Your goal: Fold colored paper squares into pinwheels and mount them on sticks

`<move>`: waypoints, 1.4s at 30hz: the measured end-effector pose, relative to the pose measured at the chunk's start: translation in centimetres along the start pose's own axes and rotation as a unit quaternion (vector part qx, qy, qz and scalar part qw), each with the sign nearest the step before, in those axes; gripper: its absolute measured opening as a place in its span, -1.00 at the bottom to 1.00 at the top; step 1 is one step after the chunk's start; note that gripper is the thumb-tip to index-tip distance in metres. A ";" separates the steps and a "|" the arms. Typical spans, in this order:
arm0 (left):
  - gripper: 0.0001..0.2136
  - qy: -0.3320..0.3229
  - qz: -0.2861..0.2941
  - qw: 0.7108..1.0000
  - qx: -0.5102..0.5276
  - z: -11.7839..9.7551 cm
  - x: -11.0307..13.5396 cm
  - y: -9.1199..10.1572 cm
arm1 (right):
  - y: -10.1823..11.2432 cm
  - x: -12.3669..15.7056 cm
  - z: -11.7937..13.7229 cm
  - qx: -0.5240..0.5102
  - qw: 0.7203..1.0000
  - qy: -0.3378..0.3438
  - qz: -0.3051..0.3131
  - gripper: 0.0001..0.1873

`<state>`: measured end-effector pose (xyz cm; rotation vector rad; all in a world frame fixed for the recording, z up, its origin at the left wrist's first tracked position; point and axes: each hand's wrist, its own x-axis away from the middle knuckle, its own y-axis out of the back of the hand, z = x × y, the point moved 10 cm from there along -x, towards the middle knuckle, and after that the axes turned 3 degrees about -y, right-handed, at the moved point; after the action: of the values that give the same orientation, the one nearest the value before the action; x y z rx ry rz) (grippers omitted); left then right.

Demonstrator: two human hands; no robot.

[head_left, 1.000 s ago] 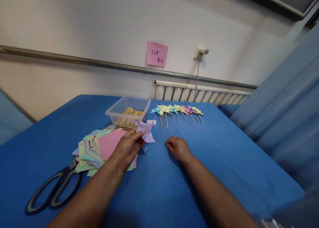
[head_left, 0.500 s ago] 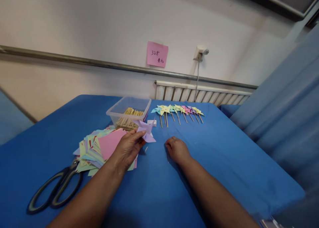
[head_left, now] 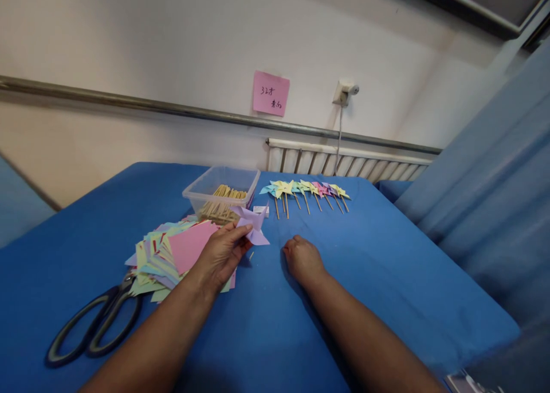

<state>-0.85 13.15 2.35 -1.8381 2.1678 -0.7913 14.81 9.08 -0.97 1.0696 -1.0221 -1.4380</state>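
Pinched in my left hand [head_left: 223, 250] is a purple paper pinwheel [head_left: 253, 228], its blades folded and no stick visible on it. My right hand [head_left: 303, 258] rests low over the blue table with its fingers curled together; what they hold, if anything, is hidden. A tiny pale stick piece [head_left: 251, 255] lies between the two hands. Under and beside my left hand spreads a pile of coloured paper sheets [head_left: 165, 261]. Just behind the pinwheel sits a small white box [head_left: 260, 211].
A clear plastic tub [head_left: 201, 195] of wooden sticks [head_left: 223, 201] stands behind the paper. Finished pinwheels on sticks [head_left: 303, 189] lie in a row at the back. Large scissors [head_left: 103, 321] lie at the left front. A blue curtain [head_left: 481, 198] hangs on the right.
My right hand has shifted very slightly to the left, fingers still curled. The left hand keeps the purple pinwheel in almost the same place.
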 end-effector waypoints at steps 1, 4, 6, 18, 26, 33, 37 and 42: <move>-0.81 0.000 0.000 1.000 -0.004 0.0 0.0 0.0 | 0.0 0.0 0.0 -0.002 1.000 -0.002 -0.001 -0.74; -0.80 0.002 0.004 1.000 -0.017 0.3 -0.1 0.1 | 0.1 0.0 -0.1 -0.014 1.000 -0.004 -0.006 -0.76; -0.78 -0.002 0.007 1.000 -0.029 0.5 -0.2 0.2 | 0.2 0.0 -0.2 -0.025 1.000 -0.005 -0.010 -0.78; -0.77 -0.127 -0.048 0.955 -0.263 0.3 -0.1 0.7 | 6.1 2.3 -0.1 -0.370 0.909 0.021 -0.188 -0.87; -0.83 -0.150 -0.001 0.933 -0.328 0.8 1.2 -1.8 | 5.0 2.4 1.1 -0.499 0.847 -0.005 -0.184 -0.90; -0.82 -0.133 -0.006 0.934 -0.330 1.0 1.6 -2.1 | 4.8 2.4 -0.1 -0.475 0.858 -0.017 -0.196 -0.90; -0.81 -0.119 0.007 0.943 -0.310 1.4 1.6 -2.3 | 5.7 2.6 0.1 -0.430 0.876 0.001 -0.219 -0.90; -0.79 -0.114 0.000 0.949 -0.295 1.7 1.3 -1.9 | 6.4 2.9 0.5 -0.428 0.874 0.026 -0.227 -0.90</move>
<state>1.28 11.30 2.11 -2.0447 2.4071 0.1048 15.63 5.49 5.09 0.6756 -0.0027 -1.9461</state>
